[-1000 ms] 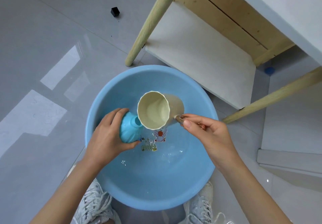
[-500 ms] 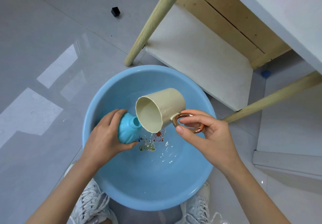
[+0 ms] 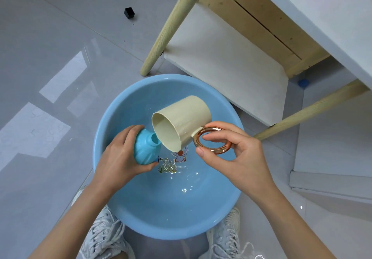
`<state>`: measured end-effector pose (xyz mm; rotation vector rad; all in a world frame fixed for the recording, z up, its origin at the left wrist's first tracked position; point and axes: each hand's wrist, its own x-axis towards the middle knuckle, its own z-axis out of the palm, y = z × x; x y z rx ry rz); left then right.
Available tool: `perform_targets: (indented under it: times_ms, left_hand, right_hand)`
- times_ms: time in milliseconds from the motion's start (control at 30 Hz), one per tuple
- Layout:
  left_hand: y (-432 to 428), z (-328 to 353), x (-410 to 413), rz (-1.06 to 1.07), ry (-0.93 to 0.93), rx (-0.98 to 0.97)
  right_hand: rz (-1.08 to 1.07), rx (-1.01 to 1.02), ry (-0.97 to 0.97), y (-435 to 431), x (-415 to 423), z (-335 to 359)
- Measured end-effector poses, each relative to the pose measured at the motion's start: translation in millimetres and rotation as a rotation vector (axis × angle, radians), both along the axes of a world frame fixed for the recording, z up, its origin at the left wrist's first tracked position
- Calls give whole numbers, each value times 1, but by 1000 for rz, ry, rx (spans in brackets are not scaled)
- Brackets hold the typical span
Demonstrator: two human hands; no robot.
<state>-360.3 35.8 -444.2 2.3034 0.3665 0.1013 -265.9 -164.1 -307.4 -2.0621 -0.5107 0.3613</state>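
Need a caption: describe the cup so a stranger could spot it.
Find the blue basin on the floor. Over it, the right hand holds a beige cup tipped sideways. Unlike the blue bottle beside it, it has a copper ring handle.

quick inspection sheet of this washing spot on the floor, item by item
surface: glossy grey tiled floor; a round light-blue plastic basin sits on it with shallow water inside
job's things: cream cylindrical mug tipped on its side over the basin, its mouth beside the open neck of the small turquoise ribbed bottle
clutter: small black cube and small blue object on the floor
grips: left hand grips the bottle; right hand pinches the mug's rose-gold ring handle
cables: nothing seen
surroundings: white table with pale wooden legs and white lower shelf beyond the basin; white sneakers at its near edge
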Motion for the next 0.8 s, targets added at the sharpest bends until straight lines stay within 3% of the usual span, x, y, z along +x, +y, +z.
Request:
perform_targets:
  times_ms: [800]
  left_hand:
    - [-1,2,0,1,20,-17]
  right_hand:
    - [80,-90,-195,1,-2,4]
